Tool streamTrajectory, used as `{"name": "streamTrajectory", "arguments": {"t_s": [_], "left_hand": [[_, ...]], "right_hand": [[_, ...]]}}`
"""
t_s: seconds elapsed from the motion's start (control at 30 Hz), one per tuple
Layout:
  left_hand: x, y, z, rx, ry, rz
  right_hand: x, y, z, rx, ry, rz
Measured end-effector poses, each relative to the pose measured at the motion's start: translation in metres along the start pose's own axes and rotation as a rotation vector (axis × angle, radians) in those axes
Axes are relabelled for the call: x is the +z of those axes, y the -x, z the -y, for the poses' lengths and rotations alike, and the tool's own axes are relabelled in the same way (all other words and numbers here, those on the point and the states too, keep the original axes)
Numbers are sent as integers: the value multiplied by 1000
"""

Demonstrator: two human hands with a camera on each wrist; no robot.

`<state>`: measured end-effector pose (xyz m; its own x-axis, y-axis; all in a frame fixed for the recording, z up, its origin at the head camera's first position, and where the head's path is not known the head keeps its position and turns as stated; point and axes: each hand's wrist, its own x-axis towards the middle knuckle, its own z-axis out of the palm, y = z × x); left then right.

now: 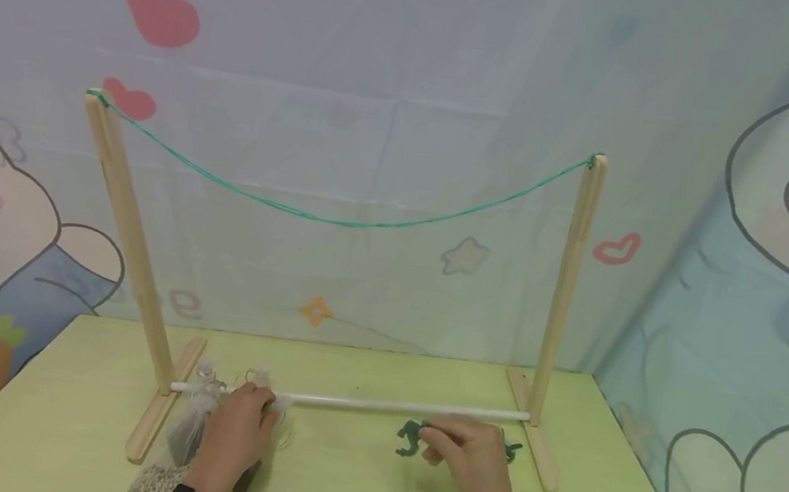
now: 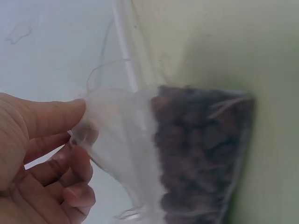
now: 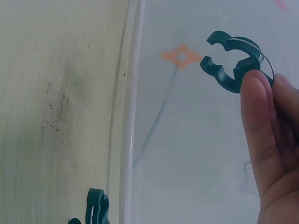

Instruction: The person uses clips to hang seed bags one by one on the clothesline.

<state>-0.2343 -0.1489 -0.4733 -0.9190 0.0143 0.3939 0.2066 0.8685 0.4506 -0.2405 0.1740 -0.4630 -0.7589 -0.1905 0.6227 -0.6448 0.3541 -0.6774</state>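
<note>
My left hand (image 1: 234,435) pinches the gathered top of a sheer drawstring bag (image 2: 135,126). Dark brown chunks (image 2: 201,154) fill the bag's lower part, and a thin cord loops off its neck. In the head view this hand covers much of the bag. Between thumb and fingertips my right hand (image 1: 473,461) holds a dark green plastic clip (image 3: 229,83) with a wire spring, its jaws apart and facing away from the fingers. Another green clip (image 3: 96,205) lies on the table near the white rod, partly behind the right hand in the head view.
Two wooden posts (image 1: 130,242) carry a sagging green string (image 1: 345,223). A white rod (image 1: 402,407) joins their feet low across the table (image 1: 332,473). Left of the left hand are a sheer bag with grey contents (image 1: 187,431) and a bag of pale pebbles (image 1: 157,483).
</note>
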Motion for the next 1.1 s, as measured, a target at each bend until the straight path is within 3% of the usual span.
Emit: {"name": "streamTrajectory", "arguments": {"t_s": [0.3,0.43,0.53,0.6,0.97,1.1], "left_hand": [[-22,7,-13,71,134,16],[-33,4,-24,86,304,79],[-39,-3,-36,102,431,139],[-40,-10,-44,126,488,146],[-38,-49,-93,231,622,-70],[-39,-65,-108,212,687,-86]], "right_hand": [[-11,-8,8,-122,-8,-103],[-24,-19,13,-200,-7,-122],[-35,-30,19,-252,14,-138],[-42,-39,25,-277,20,-139],[-70,-92,56,-407,84,-120],[-76,-112,64,-479,127,-141]]}}
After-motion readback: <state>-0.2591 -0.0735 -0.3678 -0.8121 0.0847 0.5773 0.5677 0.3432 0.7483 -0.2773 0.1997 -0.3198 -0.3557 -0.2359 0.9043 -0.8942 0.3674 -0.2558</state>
